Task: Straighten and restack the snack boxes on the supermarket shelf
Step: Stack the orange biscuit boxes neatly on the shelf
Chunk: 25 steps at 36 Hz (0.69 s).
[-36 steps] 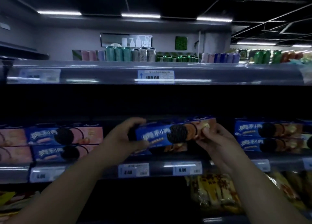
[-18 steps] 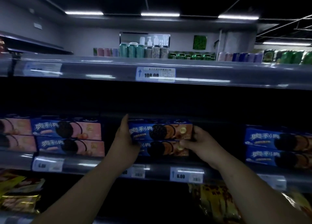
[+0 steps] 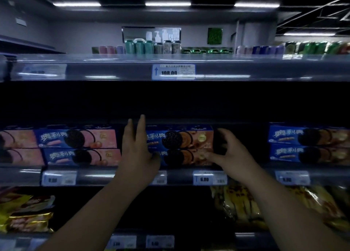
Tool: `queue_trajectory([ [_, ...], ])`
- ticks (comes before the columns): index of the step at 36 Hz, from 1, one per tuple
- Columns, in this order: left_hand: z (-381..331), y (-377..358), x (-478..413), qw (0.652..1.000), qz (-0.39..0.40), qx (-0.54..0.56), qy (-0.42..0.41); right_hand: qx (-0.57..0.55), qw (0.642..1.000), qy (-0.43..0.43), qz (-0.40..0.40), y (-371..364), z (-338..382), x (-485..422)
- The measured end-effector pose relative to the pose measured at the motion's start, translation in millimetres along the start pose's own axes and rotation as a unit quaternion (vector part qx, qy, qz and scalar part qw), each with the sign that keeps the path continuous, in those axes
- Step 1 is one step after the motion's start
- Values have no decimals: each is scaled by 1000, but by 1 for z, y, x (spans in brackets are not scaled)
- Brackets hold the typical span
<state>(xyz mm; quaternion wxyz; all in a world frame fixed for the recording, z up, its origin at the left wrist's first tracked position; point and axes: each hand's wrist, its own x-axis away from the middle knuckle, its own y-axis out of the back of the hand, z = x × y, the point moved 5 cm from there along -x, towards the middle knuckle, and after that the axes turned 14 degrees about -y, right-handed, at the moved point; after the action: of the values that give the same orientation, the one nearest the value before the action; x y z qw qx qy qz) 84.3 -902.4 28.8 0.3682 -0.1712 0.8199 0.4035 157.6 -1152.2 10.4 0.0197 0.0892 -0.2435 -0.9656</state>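
Note:
Two blue-and-orange biscuit boxes lie stacked in the middle of the shelf, the top box (image 3: 181, 137) squarely on the lower box (image 3: 183, 157). My left hand (image 3: 136, 148) presses flat against the stack's left end, fingers straight up and thumb across the lower box's front. My right hand (image 3: 227, 150) curls round the stack's right end, with its fingers behind the top box and its thumb on the lower one. To the left sits a pair of pink-and-blue boxes (image 3: 77, 140), and to the right a pair of blue boxes (image 3: 306, 136).
A price rail (image 3: 98, 176) with tags runs along the shelf front. The shelf above (image 3: 113, 69) overhangs, with cans and bottles on top. Below are yellow snack bags at left (image 3: 28, 213) and right (image 3: 246, 203). Dark gaps separate the three stacks.
The box I held in both hands has gone onto the lower box and been pushed back. My left hand went from gripping its end to lying flat against the stack.

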Motion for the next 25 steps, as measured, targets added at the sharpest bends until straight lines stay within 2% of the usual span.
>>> queue_trajectory([
  [5,-40,-10,4,993,16,36,-112,-18,998,2,-61,21,-8,25],
  [12,-95,-70,11,968,111,158,-161,-14,988,-18,-155,70,-40,70],
  [15,-115,-103,14,956,142,205,-154,0,981,-23,-192,105,-59,85],
  [19,-141,-146,8,945,164,256,-117,-34,974,-22,-222,158,-84,94],
  [25,-168,-219,-25,930,170,327,-15,-43,967,-23,-250,227,-127,84],
])
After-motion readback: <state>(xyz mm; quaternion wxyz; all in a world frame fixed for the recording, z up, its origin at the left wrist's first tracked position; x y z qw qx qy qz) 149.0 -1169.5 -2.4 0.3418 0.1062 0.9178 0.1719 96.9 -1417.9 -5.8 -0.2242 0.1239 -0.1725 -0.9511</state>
